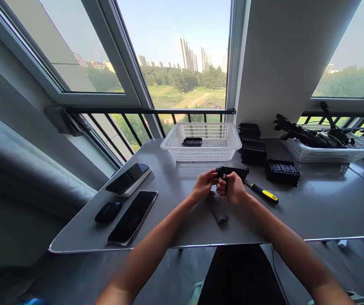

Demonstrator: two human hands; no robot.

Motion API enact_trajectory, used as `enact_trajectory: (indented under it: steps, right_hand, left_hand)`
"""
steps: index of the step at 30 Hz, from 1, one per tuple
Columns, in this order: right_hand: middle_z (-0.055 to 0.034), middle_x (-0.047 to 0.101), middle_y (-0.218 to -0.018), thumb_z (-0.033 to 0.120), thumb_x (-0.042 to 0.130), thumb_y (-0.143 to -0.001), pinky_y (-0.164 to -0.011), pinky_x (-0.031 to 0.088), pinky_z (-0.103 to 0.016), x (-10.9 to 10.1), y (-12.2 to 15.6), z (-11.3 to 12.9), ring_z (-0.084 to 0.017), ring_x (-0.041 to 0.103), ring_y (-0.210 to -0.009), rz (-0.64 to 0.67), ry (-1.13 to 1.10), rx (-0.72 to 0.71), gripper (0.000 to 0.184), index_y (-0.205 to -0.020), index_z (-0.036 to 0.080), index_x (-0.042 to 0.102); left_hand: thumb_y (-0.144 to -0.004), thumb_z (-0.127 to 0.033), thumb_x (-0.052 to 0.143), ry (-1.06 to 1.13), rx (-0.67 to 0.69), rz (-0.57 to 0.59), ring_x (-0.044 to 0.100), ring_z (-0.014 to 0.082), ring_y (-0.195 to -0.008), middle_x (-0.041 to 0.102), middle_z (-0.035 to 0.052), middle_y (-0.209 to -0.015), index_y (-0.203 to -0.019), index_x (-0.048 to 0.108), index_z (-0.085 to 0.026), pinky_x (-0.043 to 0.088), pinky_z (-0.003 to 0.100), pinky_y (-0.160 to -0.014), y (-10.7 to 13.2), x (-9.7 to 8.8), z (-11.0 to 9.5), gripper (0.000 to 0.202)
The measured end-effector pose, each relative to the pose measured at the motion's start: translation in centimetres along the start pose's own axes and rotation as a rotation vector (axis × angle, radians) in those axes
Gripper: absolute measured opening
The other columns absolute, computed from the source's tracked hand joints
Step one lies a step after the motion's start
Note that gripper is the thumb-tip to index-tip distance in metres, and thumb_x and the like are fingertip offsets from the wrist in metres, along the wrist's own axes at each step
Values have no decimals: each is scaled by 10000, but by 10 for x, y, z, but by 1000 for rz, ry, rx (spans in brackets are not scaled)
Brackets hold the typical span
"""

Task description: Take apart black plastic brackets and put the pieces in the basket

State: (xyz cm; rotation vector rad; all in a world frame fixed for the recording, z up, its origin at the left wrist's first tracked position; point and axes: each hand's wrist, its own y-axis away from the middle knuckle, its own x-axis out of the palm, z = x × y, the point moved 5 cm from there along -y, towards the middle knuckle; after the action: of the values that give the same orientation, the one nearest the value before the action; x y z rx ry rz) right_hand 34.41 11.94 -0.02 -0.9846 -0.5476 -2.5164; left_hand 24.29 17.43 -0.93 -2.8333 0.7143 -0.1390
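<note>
Over the middle of the table, my left hand [204, 185] and my right hand [235, 189] both grip a black plastic part with scalloped edges [239, 172]. The left fingers are closed on its left end; the right thumb presses its near face. Beside that thumb shows a small shiny metal bit [224, 176], too small to name. Below the hands a dark grey strip-like piece [216, 210] lies on the table. To the right rests a screwdriver [266, 195] with a yellow and black handle, its tip end hidden near the part and right hand.
A white plastic basket [207, 155] at the back holds a black part [192, 142]. Stacked black parts [253, 150] and another pile [282, 172] stand right of it. Farther right is a basket [331, 155] of cables. Two phones [133, 217] [128, 178] and a black case [108, 212] lie left.
</note>
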Motion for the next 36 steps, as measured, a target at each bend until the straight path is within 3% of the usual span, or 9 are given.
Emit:
enact_trajectory:
  steps: [6, 10, 13, 16, 19, 25, 31, 36]
  right_hand:
    - [40, 332, -608, 473, 468, -734, -418, 180, -192, 7, 1, 2, -96, 271, -510, -3, 153, -70, 284, -670, 210, 383]
    - [68, 311, -584, 395, 639, -654, -420, 165, -188, -4, 1, 12, -79, 244, -504, -279, 390, -327, 325, -662, 218, 367]
    - [67, 334, -576, 408, 680, -637, -421, 229, -201, -17, 4, 19, -81, 280, -512, -514, 572, -516, 362, -642, 221, 370]
    - [58, 384, -606, 432, 688, -663, -430, 295, -213, -24, 5, 21, -90, 333, -524, -606, 671, -648, 359, -674, 222, 397]
    - [58, 407, -623, 473, 672, -700, -432, 348, -220, -29, 3, 19, -102, 375, -528, -628, 677, -682, 370, -717, 234, 390]
    - [48, 416, -618, 422, 625, -752, -461, 339, -238, -35, 6, 26, -113, 375, -519, -702, 721, -814, 316, -673, 238, 381]
    - [43, 408, -604, 332, 588, -762, -528, 294, -256, -28, 15, 33, -132, 353, -557, -701, 783, -888, 228, -659, 237, 408]
    - [42, 406, -609, 293, 558, -778, -572, 276, -267, -14, 17, 29, -133, 344, -576, -639, 894, -861, 205, -648, 229, 413]
  left_hand:
    - [-692, -262, 698, 62, -28, -73, 680, 224, -889, 729, 90, -971, -1014, 626, -149, 551, 372, -809, -1, -6, -3, 348]
    - [-661, -316, 757, 188, -77, -194, 679, 220, -882, 718, 83, -962, -1035, 595, -148, 551, 405, -837, -3, -18, -2, 441]
    - [-646, -293, 784, 294, -101, -266, 671, 199, -892, 688, 65, -992, -1078, 559, -167, 550, 398, -851, -3, -25, -2, 504]
    - [-647, -235, 785, 359, -136, -266, 658, 175, -900, 646, 32, -1020, -1176, 500, -225, 557, 395, -849, -1, -24, -3, 601]
    - [-640, -179, 768, 367, -172, -188, 656, 177, -896, 619, 22, -1050, -1245, 445, -277, 568, 408, -835, 2, -18, -5, 693]
    - [-611, -214, 744, 209, -177, -116, 655, 196, -875, 625, 38, -1079, -1130, 508, -236, 576, 356, -746, 3, -12, -5, 571]
    - [-731, -549, 664, -50, -225, -164, 624, 168, -581, 646, 11, -712, -1066, 492, -195, 515, 296, -556, 1, -15, 0, 517]
    - [-808, -550, 573, -358, -5, -275, 549, 151, -591, 593, 0, -641, -782, 577, -196, 412, 246, -535, 1, -20, -13, 355]
